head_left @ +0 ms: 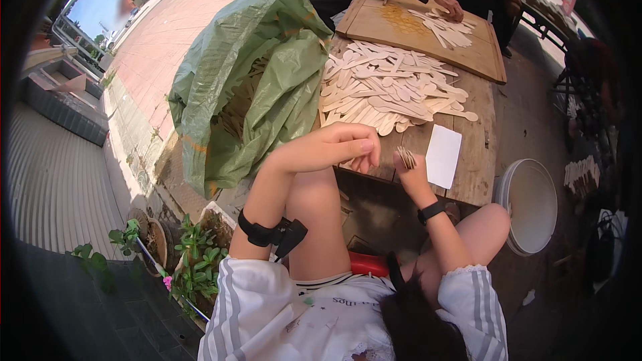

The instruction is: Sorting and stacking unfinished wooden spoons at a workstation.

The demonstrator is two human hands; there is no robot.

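A big heap of flat pale wooden spoons (394, 87) lies on the wooden table (478, 110) in front of me. In my right hand (416, 177), just off the table's near edge, a small bundle of wooden spoons (405, 156) is gripped with its ends pointing up. My left hand (351, 146) hangs bent at the wrist beside it, at the near edge of the heap. Its fingers are curled in, and whatever they may hold is hidden. The two hands are a little apart. A white sheet of card (443, 156) lies right of my right hand.
An open green woven sack (247, 80) with more spoons inside stands left of the heap. Across the table, a person's hand (448, 5) works over spoons on a wooden board (401, 23). A white bucket (528, 207) stands at right, potted plants (197, 257) at lower left.
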